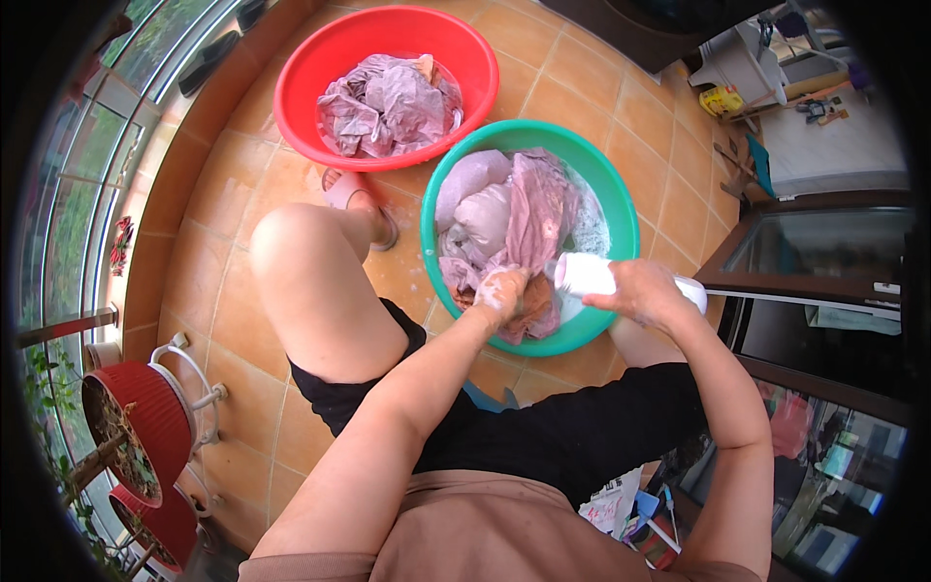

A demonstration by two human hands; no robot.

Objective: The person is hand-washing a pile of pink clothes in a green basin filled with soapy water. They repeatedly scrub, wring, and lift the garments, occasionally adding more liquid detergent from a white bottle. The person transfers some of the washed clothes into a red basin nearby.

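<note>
My left hand [502,292], with suds on its back, grips part of the wet pinkish cloth [537,211] at the near side of a green plastic basin [628,211]. My right hand [644,291] holds a white plastic bottle [584,276] tilted on its side, its mouth end pointing left over the basin's near right part. More wet cloth bulges up at the basin's left, and foamy water [590,225] shows at the right. Beyond it, a red plastic basin [291,94] holds crumpled greyish-pink cloth [396,102].
Potted plants in red pots [164,418] stand on a white metal stand [211,396] at the lower left. A dark-framed glass door [814,247] is at the right. A yellow container [720,100] lies at the upper right. My sandalled foot [349,190] rests beside both basins.
</note>
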